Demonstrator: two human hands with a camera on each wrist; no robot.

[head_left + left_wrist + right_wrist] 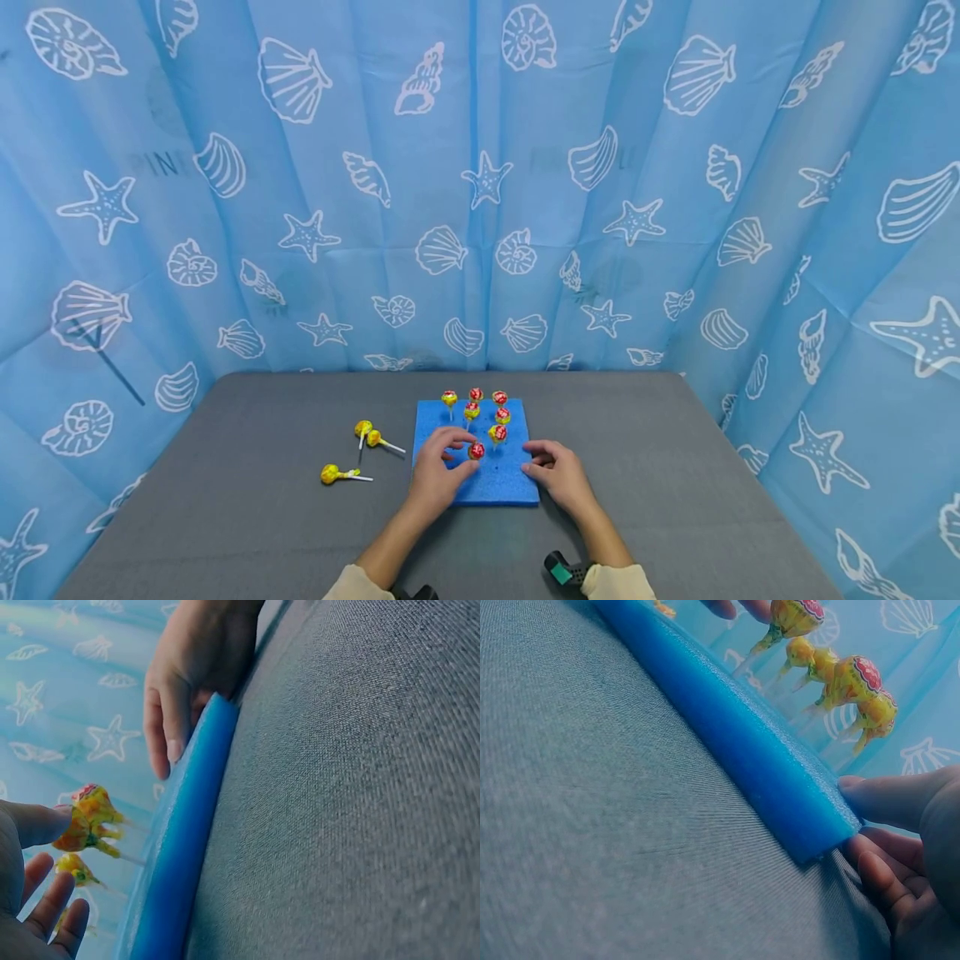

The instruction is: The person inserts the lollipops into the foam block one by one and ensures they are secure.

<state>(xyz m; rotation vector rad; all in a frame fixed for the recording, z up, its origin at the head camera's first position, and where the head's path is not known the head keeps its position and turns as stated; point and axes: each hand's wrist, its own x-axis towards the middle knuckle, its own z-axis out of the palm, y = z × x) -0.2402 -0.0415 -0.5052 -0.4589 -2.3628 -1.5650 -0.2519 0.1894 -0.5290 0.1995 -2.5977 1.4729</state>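
A blue foam board (517,493) lies on the table with several lollipops standing upright in it, their wrappers red and yellow. My left hand (437,477) is spread around the nearest lollipop (476,451), thumb on the near side and fingers on the far side, with gaps to its head. In the left wrist view the fingers (51,906) are straight and apart. At the board's right edge, my right hand (558,473) grips the foam, its thumb (881,801) on the top face and the other fingers against the side.
Three yellow-wrapped lollipops lie left of the board: one (330,474) nearer me and two others (374,438) close together farther back. A grey cloth covers the table (675,517). Behind it hangs a blue curtain (480,275) with white shells and starfish.
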